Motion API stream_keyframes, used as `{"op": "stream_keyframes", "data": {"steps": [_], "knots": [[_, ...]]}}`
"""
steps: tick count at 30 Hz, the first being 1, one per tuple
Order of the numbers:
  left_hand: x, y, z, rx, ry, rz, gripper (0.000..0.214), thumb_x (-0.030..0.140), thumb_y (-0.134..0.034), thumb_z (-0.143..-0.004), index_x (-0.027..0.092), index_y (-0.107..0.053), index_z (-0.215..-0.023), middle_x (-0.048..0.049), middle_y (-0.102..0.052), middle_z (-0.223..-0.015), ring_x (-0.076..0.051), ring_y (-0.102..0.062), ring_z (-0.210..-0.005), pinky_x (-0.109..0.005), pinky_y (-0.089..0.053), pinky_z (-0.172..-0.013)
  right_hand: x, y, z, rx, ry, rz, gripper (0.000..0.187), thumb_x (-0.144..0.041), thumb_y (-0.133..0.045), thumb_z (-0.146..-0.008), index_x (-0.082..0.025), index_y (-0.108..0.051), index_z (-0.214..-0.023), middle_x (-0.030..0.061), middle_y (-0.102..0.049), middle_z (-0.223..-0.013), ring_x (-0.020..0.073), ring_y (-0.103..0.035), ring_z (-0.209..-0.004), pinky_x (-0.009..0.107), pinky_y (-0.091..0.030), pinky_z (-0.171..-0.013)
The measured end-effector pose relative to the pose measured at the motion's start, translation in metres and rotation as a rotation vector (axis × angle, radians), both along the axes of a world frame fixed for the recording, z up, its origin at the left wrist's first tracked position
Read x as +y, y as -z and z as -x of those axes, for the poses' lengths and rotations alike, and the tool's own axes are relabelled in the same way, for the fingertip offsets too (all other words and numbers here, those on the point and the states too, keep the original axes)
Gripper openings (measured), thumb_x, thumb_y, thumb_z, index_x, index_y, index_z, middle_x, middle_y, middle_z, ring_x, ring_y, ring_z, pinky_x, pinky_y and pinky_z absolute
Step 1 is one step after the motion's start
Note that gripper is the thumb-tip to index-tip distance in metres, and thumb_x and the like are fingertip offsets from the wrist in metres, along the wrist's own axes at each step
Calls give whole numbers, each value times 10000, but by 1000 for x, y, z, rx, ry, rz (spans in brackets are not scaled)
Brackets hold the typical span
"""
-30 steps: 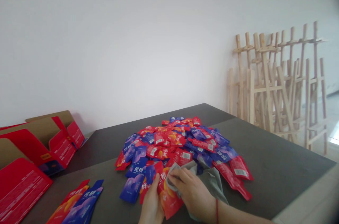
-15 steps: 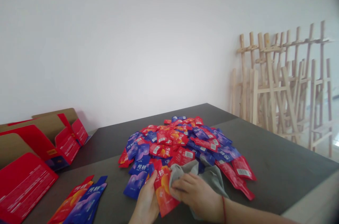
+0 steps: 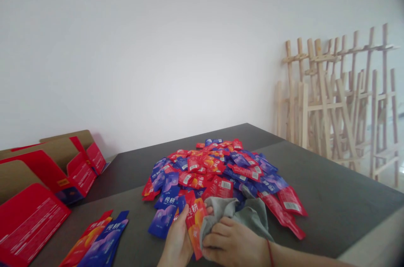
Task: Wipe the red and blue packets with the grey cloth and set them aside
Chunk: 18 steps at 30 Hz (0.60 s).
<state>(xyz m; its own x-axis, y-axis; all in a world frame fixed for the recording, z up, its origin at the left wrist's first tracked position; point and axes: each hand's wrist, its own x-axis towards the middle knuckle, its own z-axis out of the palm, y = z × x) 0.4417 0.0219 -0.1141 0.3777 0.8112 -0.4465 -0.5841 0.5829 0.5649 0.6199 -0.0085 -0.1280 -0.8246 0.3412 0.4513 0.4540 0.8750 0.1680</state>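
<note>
A red and orange pouch (image 3: 195,216) is gripped in my left hand (image 3: 178,239), fingers along its left edge and behind it. My right hand (image 3: 232,241) has its fingers bunched around a grey cloth (image 3: 221,208), which lies against the right side of this pouch and covers part of it. The rest of the cloth trails over the front of a large heap of red and blue pouches (image 3: 208,162). A blue pouch (image 3: 160,218) in the heap lies just left of my left hand.
A red pouch (image 3: 86,239) and blue pouches (image 3: 105,241) lie together at the front left. Open red cardboard boxes (image 3: 38,208) stand on the left of the dark table (image 3: 318,187). Wooden easels (image 3: 322,103) lean by the white wall on the right.
My right hand and the cloth have slid down along the held pouch, which now looks narrower and more turned. Fingertips of my left hand now show at its upper right edge.
</note>
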Motion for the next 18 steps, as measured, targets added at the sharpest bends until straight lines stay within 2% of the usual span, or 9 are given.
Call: {"op": "stream_keyframes", "data": {"steps": [4,7,9,11,15,18], "knots": [[0,0,-8,33,-95,0,293,264,-517,-978,106,-653,-1184,-128,-789,-951,-265,-769,-842,-387,-590,-842,16,-9,0,67,234,61,246,-247,-538,-1003,-160,-568,-1230,50,-665,-1167,202,-569,-967,358,-437,-787],[-2,4,-12,86,-138,25,246,222,-510,-975,90,-671,-1105,-129,-788,-906,-261,-769,-820,-383,-591,-837,24,-12,17,22,282,24,281,-227,-560,-972,-112,-568,-1228,88,-659,-1153,225,-565,-937,383,-439,-787],[-3,6,-9,81,-115,42,242,232,-515,-972,96,-674,-1095,-121,-787,-879,-262,-769,-809,-383,-595,-824,22,-11,25,-20,234,8,278,-235,-572,-960,-103,-581,-1204,90,-663,-1141,224,-561,-916,386,-437,-781],[-5,6,-5,77,-88,47,266,254,-508,-977,101,-667,-1125,-118,-788,-867,-266,-770,-804,-385,-602,-806,14,-10,26,-45,123,5,231,-249,-564,-972,-138,-600,-1172,57,-675,-1131,206,-561,-913,367,-430,-764],[-5,3,-2,85,-50,41,348,330,-474,-996,93,-653,-1176,-135,-790,-865,-283,-774,-825,-400,-615,-797,-2,-6,7,-50,-87,-10,187,-277,-465,-1051,-222,-638,-1097,-37,-701,-1111,148,-564,-895,320,-415,-736],[-3,-2,-2,97,-72,18,372,355,-496,-985,93,-644,-1204,-153,-792,-911,-295,-776,-844,-423,-620,-805,-3,2,-13,-50,-68,34,216,-301,-457,-1057,-241,-661,-1017,-43,-705,-1129,146,-565,-892,321,-399,-732]]}}
